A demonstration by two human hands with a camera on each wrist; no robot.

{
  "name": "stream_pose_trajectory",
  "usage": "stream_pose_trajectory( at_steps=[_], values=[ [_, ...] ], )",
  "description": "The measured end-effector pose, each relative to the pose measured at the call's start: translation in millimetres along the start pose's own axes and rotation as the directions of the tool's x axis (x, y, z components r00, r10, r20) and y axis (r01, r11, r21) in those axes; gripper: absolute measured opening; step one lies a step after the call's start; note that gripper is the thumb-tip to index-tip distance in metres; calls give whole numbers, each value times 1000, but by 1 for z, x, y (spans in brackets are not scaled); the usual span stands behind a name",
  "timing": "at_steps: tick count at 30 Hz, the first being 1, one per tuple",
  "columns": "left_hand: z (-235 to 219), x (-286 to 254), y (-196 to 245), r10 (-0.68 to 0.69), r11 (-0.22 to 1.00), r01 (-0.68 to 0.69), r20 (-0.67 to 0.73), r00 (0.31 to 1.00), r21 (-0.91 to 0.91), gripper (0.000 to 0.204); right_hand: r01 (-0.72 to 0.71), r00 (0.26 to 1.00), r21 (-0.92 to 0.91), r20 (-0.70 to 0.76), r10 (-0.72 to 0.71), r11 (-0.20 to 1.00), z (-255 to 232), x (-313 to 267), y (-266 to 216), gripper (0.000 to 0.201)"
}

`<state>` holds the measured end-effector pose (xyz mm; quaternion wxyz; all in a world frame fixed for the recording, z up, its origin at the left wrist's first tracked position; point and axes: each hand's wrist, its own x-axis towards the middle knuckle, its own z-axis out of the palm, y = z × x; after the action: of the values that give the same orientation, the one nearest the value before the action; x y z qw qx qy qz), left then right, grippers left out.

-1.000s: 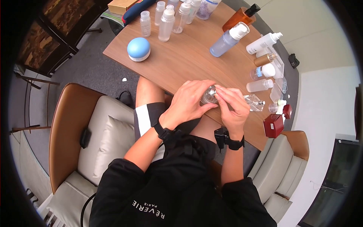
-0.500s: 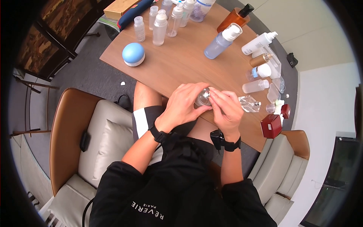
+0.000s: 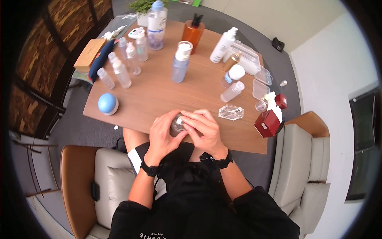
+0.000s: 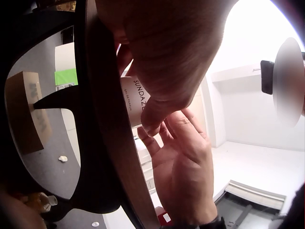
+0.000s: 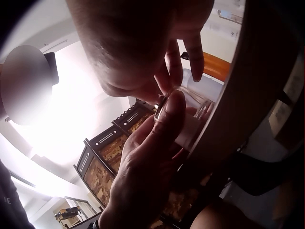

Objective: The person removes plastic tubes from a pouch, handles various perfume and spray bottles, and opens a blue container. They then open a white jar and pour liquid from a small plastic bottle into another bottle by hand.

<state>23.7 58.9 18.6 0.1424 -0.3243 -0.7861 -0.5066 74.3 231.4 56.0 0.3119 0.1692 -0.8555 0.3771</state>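
A clear, round perfume bottle [image 3: 175,126] is held upright between the two hands at the table's near edge. The left hand [image 3: 162,133] grips it round the side, thumb toward the body. Above its neck, the right hand [image 3: 205,129] pinches at the small top with thumb and fingertips, which hide most of it. In the left wrist view a white label [image 4: 132,98] on the bottle reads "SUNDAZE". The right wrist view shows the left thumb [image 5: 175,107] along the bottle's shoulder. A clear faceted glass bottle [image 3: 230,112] lies right of the hands.
On the table [image 3: 155,95] a blue-lidded jar [image 3: 108,104] stands at left, with several small clear bottles [image 3: 121,73] behind. A lavender pump bottle [image 3: 180,65] and an amber bottle [image 3: 193,36] stand farther back. Along the right are a white spray bottle [image 3: 223,46] and a red box [image 3: 267,123].
The head view has swung, so the table and hands sit lower and further left in it. Both hands stay on the perfume bottle with much the same hold.
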Motion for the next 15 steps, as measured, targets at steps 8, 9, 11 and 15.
stream_pose_trajectory(
  at_steps=[8, 9, 11, 15],
  values=[
    [2, 1, 4, -28, 999, 27, 7, 1000, 25, 67, -93, 982, -98, -176, 75, 991, -38, -27, -9, 42],
    [3, 2, 3, -24, 999, 24, 13, 1000, 22, 67, -97, 973, -169, -225, 57, 981, -49, -34, -7, 39],
    [3, 3, 4, -26, 999, 27, -23, 999, 40, 67, -172, 931, -288, -359, 60, 942, -72, -41, -3, 31],
    [-1, 6, 16, -131, 984, 135, -43, 990, 119, 66, -352, 846, -316, -510, 155, 881, -101, -43, 18, 34]
  ],
)
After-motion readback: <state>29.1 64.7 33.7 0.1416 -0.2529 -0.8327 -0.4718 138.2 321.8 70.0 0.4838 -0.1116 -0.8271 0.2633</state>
